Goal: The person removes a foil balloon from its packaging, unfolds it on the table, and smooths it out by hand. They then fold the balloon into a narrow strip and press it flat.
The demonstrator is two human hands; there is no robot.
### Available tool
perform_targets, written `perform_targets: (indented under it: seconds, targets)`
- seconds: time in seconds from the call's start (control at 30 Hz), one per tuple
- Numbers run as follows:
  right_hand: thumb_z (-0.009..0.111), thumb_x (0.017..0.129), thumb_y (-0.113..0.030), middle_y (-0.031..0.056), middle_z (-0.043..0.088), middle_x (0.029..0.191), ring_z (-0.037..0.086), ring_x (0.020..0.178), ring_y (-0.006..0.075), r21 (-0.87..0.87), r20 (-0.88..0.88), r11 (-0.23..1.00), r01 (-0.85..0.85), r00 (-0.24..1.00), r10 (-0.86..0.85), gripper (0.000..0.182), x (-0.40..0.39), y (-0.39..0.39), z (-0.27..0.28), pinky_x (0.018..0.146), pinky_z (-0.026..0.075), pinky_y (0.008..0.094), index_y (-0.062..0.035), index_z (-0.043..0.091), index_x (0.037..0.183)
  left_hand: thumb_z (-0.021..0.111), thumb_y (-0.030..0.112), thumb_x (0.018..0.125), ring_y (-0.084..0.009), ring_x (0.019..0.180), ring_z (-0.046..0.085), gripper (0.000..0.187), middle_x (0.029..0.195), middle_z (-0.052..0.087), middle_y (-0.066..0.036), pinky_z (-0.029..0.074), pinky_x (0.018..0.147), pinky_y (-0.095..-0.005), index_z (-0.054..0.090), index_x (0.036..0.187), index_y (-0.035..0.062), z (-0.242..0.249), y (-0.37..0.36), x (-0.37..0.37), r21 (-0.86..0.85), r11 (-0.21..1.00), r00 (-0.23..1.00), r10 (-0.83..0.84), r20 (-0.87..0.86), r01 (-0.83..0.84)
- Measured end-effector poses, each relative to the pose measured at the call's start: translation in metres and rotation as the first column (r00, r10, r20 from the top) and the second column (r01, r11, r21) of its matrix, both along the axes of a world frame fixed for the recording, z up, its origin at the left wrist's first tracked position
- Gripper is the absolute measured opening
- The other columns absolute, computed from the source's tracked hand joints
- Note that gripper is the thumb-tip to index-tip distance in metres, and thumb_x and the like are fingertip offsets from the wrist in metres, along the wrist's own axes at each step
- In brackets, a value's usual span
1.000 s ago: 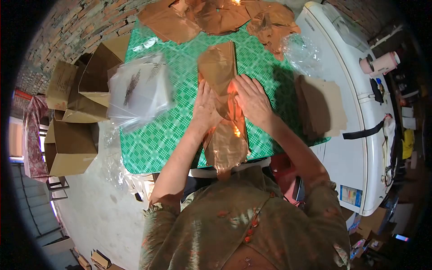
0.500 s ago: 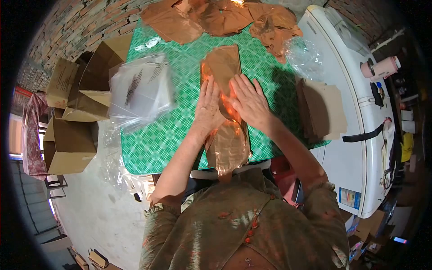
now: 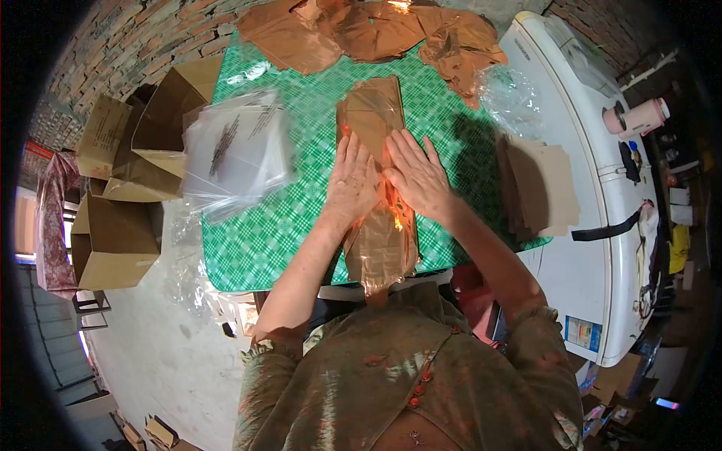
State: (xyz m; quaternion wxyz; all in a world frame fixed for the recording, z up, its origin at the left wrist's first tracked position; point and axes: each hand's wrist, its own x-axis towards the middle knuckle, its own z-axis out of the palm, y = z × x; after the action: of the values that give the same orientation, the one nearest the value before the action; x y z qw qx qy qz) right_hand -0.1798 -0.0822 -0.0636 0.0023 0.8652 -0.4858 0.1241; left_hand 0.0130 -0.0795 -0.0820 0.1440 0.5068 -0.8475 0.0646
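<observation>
A long, narrow folded piece of shiny copper-coloured foil (image 3: 381, 244) lies lengthwise on the green checked tablecloth (image 3: 293, 237), its near end hanging at the table edge by my body. My left hand (image 3: 350, 180) rests flat on its left side with the fingers stretched out. Opposite it, my right hand (image 3: 418, 174) lies palm down along the right side, fingers extended and thumb pointing in toward the left hand. Neither hand grips anything. The far end of the foil shows creases beyond my fingertips. What lies beneath my palms is hidden.
Crumpled copper-coloured foil (image 3: 361, 34) covers the far edge. A stack of clear plastic bags (image 3: 241, 150) lies at left, beside open cardboard boxes (image 3: 120, 233). Brown cardboard sheets (image 3: 545, 184) and crumpled clear plastic (image 3: 508, 98) are at right, next to a white fridge (image 3: 579, 248) lying along the table.
Both hands have slid slightly toward my body along the foil. The foil's middle and far end look flatter, and the bright reflections on it have shifted.
</observation>
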Motion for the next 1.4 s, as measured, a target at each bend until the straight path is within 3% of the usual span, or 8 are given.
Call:
perform_targets:
  seconds: [0.13,0.23,0.33,0.53,0.73,1.03,1.23,1.4]
  targets:
    - [0.036,0.109,-0.041,0.0176,0.030,0.166,0.022,0.156,0.0298,-0.016,0.002,1.000,-0.003,1.000,0.003,0.063,0.001,0.000,-0.002,0.127,0.012,0.0526,-0.0003,0.034,0.157,0.050,0.030,0.097,-0.0398,0.153,0.026,0.058,0.155,0.044,-0.024,0.014,0.128,-0.0511,0.058,0.137,-0.0101,0.032,0.003,-0.004,0.162,0.985,0.986,0.025,0.166,-0.053]
    - [0.036,0.109,-0.039,0.0174,0.031,0.166,0.022,0.156,0.0297,-0.032,0.019,0.999,-0.002,1.000,0.003,0.061,0.001,0.001,-0.004,0.127,0.012,0.0529,-0.0014,0.035,0.157,0.051,0.027,0.096,-0.0401,0.152,0.027,0.059,0.155,0.045,-0.024,0.016,0.127,-0.0512,0.051,0.144,-0.0083,0.014,0.001,0.000,-0.019,0.998,0.986,-0.059,-0.156,0.057]
    - [0.029,0.110,-0.037,0.0125,0.025,0.169,0.015,0.159,0.0249,0.062,-0.086,0.997,0.045,0.996,-0.040,0.061,0.002,0.003,0.005,0.129,0.005,0.0463,-0.0016,0.032,0.160,0.053,0.021,0.095,-0.0411,0.151,0.032,0.062,0.155,0.045,-0.025,0.020,0.126,-0.0520,0.043,0.150,-0.0060,0.004,-0.003,-0.001,-0.100,0.994,0.976,-0.071,-0.207,0.051]
    - [0.026,0.111,-0.034,0.0124,0.024,0.170,0.014,0.159,0.0243,0.044,-0.075,0.999,0.032,0.997,-0.028,0.059,0.001,0.003,0.002,0.129,0.005,0.0461,-0.0018,0.032,0.160,0.053,0.015,0.096,-0.0416,0.147,0.038,0.061,0.156,0.043,-0.025,0.027,0.123,-0.0527,0.040,0.152,-0.0056,0.001,-0.004,-0.001,-0.110,0.993,0.953,-0.069,-0.294,0.038]
    - [0.041,0.108,-0.034,0.0166,0.031,0.166,0.023,0.156,0.0301,-0.044,0.004,0.999,-0.013,1.000,0.013,0.057,-0.001,0.000,-0.006,0.127,0.012,0.0536,-0.0051,0.039,0.157,0.049,0.019,0.100,-0.0398,0.150,0.035,0.060,0.157,0.041,-0.026,0.026,0.124,-0.0521,0.038,0.154,-0.0053,0.007,-0.003,-0.002,-0.077,0.997,0.918,-0.059,-0.392,0.031]
    - [0.052,0.102,-0.032,0.0172,0.030,0.166,0.022,0.156,0.0314,-0.055,-0.052,0.998,-0.017,0.999,0.014,0.059,0.000,0.001,-0.001,0.127,0.013,0.0545,-0.0132,0.040,0.157,0.044,0.011,0.089,-0.0408,0.158,0.014,0.076,0.167,0.019,-0.026,0.015,0.129,-0.0493,0.021,0.160,-0.0043,0.021,-0.001,0.002,0.037,0.995,0.841,-0.060,-0.538,0.094]
    - [0.052,0.102,-0.035,0.0166,0.029,0.166,0.020,0.157,0.0306,-0.052,-0.061,0.999,-0.010,0.998,0.007,0.060,0.002,0.001,-0.002,0.127,0.012,0.0544,-0.0137,0.041,0.157,0.047,0.018,0.096,-0.0413,0.158,0.011,0.074,0.168,0.017,-0.027,0.014,0.129,-0.0490,0.020,0.162,-0.0012,0.026,0.000,0.004,0.078,0.991,0.824,-0.043,-0.566,0.105]
    - [0.051,0.103,-0.040,0.0188,0.032,0.164,0.022,0.155,0.0323,-0.041,-0.015,0.999,-0.021,1.000,0.020,0.046,0.001,0.003,0.003,0.126,0.014,0.0562,-0.0088,0.060,0.135,0.052,0.022,0.097,-0.0487,0.154,0.017,0.066,0.163,0.025,-0.031,0.019,0.126,-0.0514,0.033,0.156,-0.0016,0.024,-0.004,0.008,0.076,0.989,0.673,-0.032,-0.739,0.130]
